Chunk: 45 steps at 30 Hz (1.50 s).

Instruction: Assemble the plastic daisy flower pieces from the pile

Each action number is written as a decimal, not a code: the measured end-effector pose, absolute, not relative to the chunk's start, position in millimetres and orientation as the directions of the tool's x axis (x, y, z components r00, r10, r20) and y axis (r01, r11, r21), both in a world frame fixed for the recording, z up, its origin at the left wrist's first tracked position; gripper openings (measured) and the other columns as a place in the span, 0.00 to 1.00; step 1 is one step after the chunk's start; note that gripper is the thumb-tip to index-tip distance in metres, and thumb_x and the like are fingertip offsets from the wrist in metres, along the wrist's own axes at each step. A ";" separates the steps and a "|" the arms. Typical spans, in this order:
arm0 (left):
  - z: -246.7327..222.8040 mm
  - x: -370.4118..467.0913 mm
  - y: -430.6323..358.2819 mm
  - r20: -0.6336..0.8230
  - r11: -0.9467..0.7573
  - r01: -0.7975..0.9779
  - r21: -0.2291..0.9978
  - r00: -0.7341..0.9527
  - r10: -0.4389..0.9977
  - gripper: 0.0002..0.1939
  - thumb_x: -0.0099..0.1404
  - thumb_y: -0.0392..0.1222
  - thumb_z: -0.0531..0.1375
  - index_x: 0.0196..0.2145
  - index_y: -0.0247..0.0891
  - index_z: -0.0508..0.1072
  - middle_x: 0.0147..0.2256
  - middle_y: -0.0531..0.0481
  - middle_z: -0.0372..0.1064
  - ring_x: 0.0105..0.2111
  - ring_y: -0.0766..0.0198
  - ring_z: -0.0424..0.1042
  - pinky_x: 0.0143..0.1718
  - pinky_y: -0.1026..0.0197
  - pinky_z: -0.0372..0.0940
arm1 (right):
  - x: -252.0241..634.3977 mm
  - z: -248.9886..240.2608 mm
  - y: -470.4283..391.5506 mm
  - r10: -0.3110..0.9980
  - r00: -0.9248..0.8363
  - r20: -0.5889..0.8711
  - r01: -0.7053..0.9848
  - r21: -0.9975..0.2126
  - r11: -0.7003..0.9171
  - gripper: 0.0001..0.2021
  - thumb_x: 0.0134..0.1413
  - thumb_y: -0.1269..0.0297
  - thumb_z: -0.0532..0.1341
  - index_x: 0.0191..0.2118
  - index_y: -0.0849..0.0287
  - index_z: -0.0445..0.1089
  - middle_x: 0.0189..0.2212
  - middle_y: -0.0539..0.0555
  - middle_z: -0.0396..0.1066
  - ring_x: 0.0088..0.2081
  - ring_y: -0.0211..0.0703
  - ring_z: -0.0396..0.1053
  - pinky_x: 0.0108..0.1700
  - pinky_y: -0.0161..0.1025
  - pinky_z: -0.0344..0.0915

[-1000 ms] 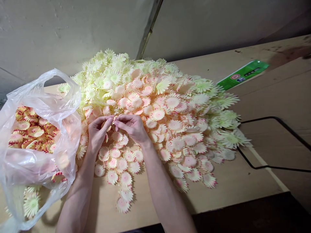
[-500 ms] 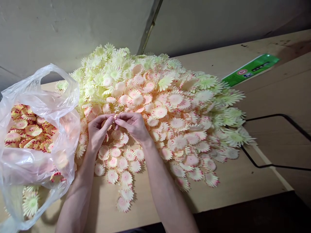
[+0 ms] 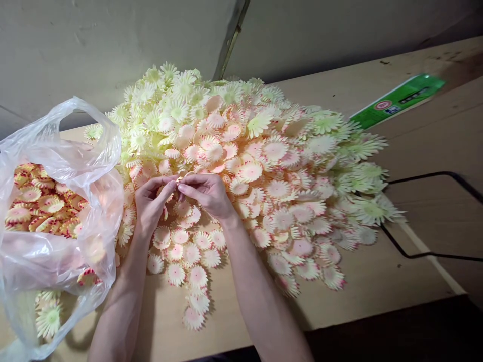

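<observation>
To the right of the plastic bag [image 3: 33, 251], I see the left hand [image 3: 149, 203] and right hand [image 3: 215, 196] pinching 1 small flower piece [image 3: 179, 179], fingertips nearly closed; uneven pulling could tear it. Beyond them, farther from the bag, a wrist's nudge could make the loose flower heap [image 3: 251, 172] slide.

bare tabletop [image 3: 350, 296] at the near right, black wire frame [image 3: 422, 255] and flower pile [image 3: 279, 191] beyond

Pale wooden desk [image 3: 370, 281], stained at its far right corner. Grey wall [image 3: 113, 40] behind the far edge, split by a narrow slanting seam [image 3: 231, 42]. Area below the near right edge is dark.
</observation>
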<state>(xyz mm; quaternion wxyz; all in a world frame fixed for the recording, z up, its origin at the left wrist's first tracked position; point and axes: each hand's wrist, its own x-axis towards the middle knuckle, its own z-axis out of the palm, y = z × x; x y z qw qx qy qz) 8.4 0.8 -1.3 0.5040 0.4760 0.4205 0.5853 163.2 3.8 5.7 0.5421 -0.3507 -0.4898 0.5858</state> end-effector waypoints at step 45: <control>-0.6 8.2 -1.6 0.172 -0.183 -0.156 0.971 -0.080 0.982 0.14 0.57 0.47 0.74 0.39 0.39 0.81 0.42 0.45 0.82 0.42 0.59 0.80 0.47 0.59 0.74 | 163.1 7.7 3.2 0.977 -0.163 0.136 -0.243 -0.965 0.094 0.09 0.52 0.57 0.70 0.27 0.57 0.79 0.21 0.49 0.73 0.24 0.39 0.70 0.29 0.38 0.70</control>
